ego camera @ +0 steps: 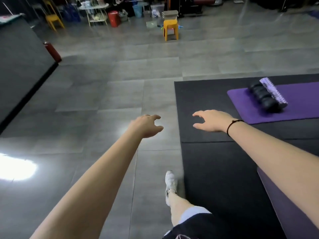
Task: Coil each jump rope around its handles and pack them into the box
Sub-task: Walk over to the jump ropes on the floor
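Observation:
Both my arms reach forward at chest height over the floor. My left hand (146, 125) hangs above the grey tiles with fingers spread and nothing in it. My right hand (211, 120), a dark cord at its wrist, hovers over the black floor mat (207, 161), also spread and holding nothing. No jump rope is in sight. A grey box (170, 15) sits on a yellow stool (170, 29) far across the room; I cannot tell what it holds.
A purple yoga mat (296, 107) lies on the black mat at right with a black foam roller (263, 97) and a lilac one (273, 91). My leg and white shoe (170, 183) step forward. A red extinguisher (52, 51) stands by the dark wall at left. Clutter lines the far wall.

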Available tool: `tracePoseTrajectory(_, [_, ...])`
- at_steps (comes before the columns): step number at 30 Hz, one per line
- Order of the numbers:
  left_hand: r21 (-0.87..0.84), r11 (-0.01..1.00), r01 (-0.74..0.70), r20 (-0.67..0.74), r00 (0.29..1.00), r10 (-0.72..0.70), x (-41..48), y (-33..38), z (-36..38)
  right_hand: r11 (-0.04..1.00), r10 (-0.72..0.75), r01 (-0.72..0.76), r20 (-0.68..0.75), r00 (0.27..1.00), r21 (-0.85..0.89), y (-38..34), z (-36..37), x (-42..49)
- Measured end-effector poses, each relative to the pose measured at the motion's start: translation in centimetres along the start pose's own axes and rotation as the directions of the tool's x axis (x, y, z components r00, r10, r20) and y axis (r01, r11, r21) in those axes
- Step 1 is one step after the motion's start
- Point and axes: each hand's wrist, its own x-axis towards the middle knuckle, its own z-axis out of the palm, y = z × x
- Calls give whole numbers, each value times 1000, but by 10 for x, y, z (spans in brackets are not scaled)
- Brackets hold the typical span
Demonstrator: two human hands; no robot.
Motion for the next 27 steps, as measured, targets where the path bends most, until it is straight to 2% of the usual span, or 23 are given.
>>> tracePoseTrajectory(5, [90,994,67,21,997,-69,181,-34,-80,999,-14,14,13,1000,31,9,-82,178])
tracePoseTrajectory(9, [58,997,59,39,997,-61,308,-44,-144,998,-41,39,51,998,44,19,-146,296])
tracePoseTrajectory(15, [136,988,67,37,997,-72,536,-82,-209,996,-57,53,51,997,74,59,-212,508])
tracePoseTrajectory(18, [36,997,72,88,993,-75,672,-102,-245,997,-27,24,53,998,70,85,-254,639])
tracePoseTrajectory(22, [-119,993,25,163,987,-5,840,-101,-322,996,31,-40,104,994,85,128,-326,797])
tracePoseTrajectory(27, [-128,988,-84,214,971,110,1000,-65,-411,998,55,-54,48,997,-23,174,-424,937])
